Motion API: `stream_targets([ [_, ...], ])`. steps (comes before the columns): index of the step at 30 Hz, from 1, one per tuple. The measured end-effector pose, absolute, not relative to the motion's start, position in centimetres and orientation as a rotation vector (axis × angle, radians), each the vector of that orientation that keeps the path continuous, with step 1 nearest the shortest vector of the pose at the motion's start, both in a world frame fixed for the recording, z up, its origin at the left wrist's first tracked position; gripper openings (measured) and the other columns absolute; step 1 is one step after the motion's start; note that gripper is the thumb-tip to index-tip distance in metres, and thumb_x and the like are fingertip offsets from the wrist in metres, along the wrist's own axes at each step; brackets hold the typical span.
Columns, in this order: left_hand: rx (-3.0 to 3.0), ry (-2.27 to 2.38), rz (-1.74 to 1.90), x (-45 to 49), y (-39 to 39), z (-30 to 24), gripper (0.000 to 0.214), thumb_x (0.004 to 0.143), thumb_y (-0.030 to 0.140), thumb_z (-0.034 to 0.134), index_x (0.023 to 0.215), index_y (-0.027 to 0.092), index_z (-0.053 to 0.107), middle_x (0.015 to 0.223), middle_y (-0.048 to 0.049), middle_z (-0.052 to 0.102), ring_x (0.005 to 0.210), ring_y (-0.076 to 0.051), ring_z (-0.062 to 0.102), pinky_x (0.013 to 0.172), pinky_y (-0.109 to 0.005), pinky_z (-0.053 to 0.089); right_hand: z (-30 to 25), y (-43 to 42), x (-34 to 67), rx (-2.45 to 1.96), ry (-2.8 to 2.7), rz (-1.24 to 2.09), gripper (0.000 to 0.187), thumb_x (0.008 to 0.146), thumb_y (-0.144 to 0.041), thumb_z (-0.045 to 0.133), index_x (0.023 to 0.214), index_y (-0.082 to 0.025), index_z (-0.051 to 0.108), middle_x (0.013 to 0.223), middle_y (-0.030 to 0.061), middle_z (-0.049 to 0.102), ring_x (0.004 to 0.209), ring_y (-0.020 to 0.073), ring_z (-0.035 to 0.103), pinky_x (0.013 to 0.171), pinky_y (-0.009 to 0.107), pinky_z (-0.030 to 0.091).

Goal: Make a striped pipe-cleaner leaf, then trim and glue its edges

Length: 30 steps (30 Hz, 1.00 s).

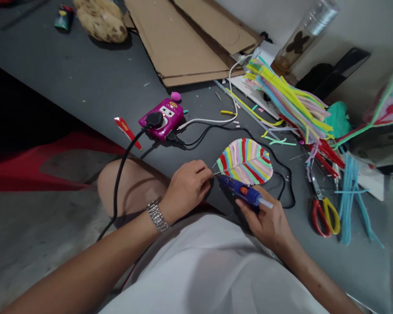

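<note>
A leaf shape [245, 160] made of striped, multicoloured pipe cleaners lies on the grey table, with bare wire sticking out at its left tip. My left hand [190, 185], with a metal watch on the wrist, is closed in a pinch on that wire end. In my right hand [267, 218] is a blue glue gun [237, 186], its nozzle pointing left at the wire by my left fingertips. A clear glue stick protrudes from the gun's back. The fingers of my right hand are partly hidden under the gun.
Left of the leaf sits a magenta power strip [162, 117] with black cords, near a red cutter [127, 133]. Cardboard sheets [190, 48] lie at the back. Pipe cleaner bundles [288, 96] and scissors [322, 205] are on the right.
</note>
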<state>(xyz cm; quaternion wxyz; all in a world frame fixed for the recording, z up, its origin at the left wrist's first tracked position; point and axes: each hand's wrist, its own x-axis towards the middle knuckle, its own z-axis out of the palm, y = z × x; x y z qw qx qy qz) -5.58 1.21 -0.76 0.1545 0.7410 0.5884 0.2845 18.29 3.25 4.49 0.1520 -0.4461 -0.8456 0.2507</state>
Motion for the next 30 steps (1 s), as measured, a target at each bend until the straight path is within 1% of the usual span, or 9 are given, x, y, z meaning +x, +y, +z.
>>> stream_targets([
  [2, 2.126, 1.689, 0.811, -5.6, 1.2, -0.7, 0.014, 0.09, 0.009, 0.057, 0.09, 0.016, 0.069, 0.089, -0.0062, 0.064, 0.084, -0.021, 0.057, 0.074, -0.034, 0.044, 4.5, 3.2, 18.2, -1.288, -2.421, 0.725, 0.016, 0.099, -0.034, 0.058, 0.099, -0.019, 0.062, 0.09, 0.0075, 0.068, 0.081, 0.0213, 0.067, 0.072, 0.03, 0.048],
  [5, 2.127, 1.696, 0.805, -5.6, 1.2, -0.7, 0.015, 0.09, 0.009, 0.057, 0.088, 0.017, 0.069, 0.088, -0.0059, 0.064, 0.083, -0.021, 0.057, 0.073, -0.034, 0.044, 4.5, 3.2, 18.1, -1.29, -2.427, 0.736, 0.017, 0.099, -0.035, 0.057, 0.096, -0.019, 0.061, 0.087, 0.0069, 0.067, 0.078, 0.0205, 0.066, 0.072, 0.031, 0.048],
  [9, 2.133, 1.689, 0.804, -5.6, 1.2, -0.8, 0.014, 0.09, 0.009, 0.057, 0.089, 0.016, 0.069, 0.089, -0.006, 0.064, 0.083, -0.021, 0.057, 0.074, -0.034, 0.044, 4.5, 3.3, 18.1, -1.281, -2.434, 0.727, 0.018, 0.1, -0.037, 0.057, 0.095, -0.02, 0.061, 0.088, 0.0073, 0.067, 0.081, 0.0211, 0.066, 0.073, 0.031, 0.048],
  [15, 2.143, 1.695, 0.811, -5.6, 1.2, -0.9, 0.014, 0.09, 0.009, 0.057, 0.089, 0.017, 0.069, 0.088, -0.0057, 0.064, 0.083, -0.021, 0.057, 0.073, -0.033, 0.044, 4.7, 3.3, 18.2, -1.339, -2.419, 0.729, 0.022, 0.099, -0.038, 0.056, 0.089, -0.019, 0.06, 0.083, 0.0062, 0.065, 0.075, 0.0195, 0.063, 0.071, 0.031, 0.047],
  [21, 2.154, 1.705, 0.828, -5.6, 1.2, -0.8, 0.014, 0.09, 0.009, 0.057, 0.089, 0.017, 0.069, 0.087, -0.0055, 0.064, 0.082, -0.021, 0.057, 0.073, -0.033, 0.044, 4.8, 3.5, 18.0, -1.34, -2.418, 0.716, 0.021, 0.099, -0.039, 0.057, 0.094, -0.019, 0.063, 0.09, 0.009, 0.069, 0.083, 0.0222, 0.067, 0.071, 0.031, 0.048],
  [23, 2.16, 1.711, 0.826, -5.6, 1.2, -0.8, 0.014, 0.09, 0.009, 0.057, 0.088, 0.017, 0.068, 0.087, -0.0055, 0.064, 0.081, -0.021, 0.056, 0.072, -0.033, 0.044, 5.2, 3.8, 17.9, -1.341, -2.432, 0.727, 0.022, 0.099, -0.039, 0.056, 0.094, -0.019, 0.064, 0.088, 0.0082, 0.069, 0.08, 0.0221, 0.067, 0.069, 0.031, 0.048],
  [27, 2.167, 1.71, 0.804, -5.5, 1.2, -0.8, 0.012, 0.09, 0.01, 0.058, 0.088, 0.016, 0.068, 0.088, -0.006, 0.064, 0.081, -0.021, 0.056, 0.072, -0.033, 0.044, 6.5, 5.6, 17.5, -1.416, -2.513, 0.8, 0.032, 0.099, -0.046, 0.053, 0.095, -0.019, 0.069, 0.078, 0.0068, 0.068, 0.072, 0.0222, 0.065, 0.065, 0.032, 0.047],
  [30, 2.171, 1.722, 0.799, -5.5, 1.2, -0.8, 0.012, 0.091, 0.01, 0.058, 0.086, 0.016, 0.068, 0.087, -0.0063, 0.064, 0.08, -0.021, 0.056, 0.071, -0.033, 0.044, 7.5, 7.6, 17.3, -1.494, -2.556, 0.904, 0.038, 0.098, -0.052, 0.053, 0.093, -0.019, 0.07, 0.08, 0.0079, 0.071, 0.076, 0.0236, 0.066, 0.071, 0.034, 0.049],
])
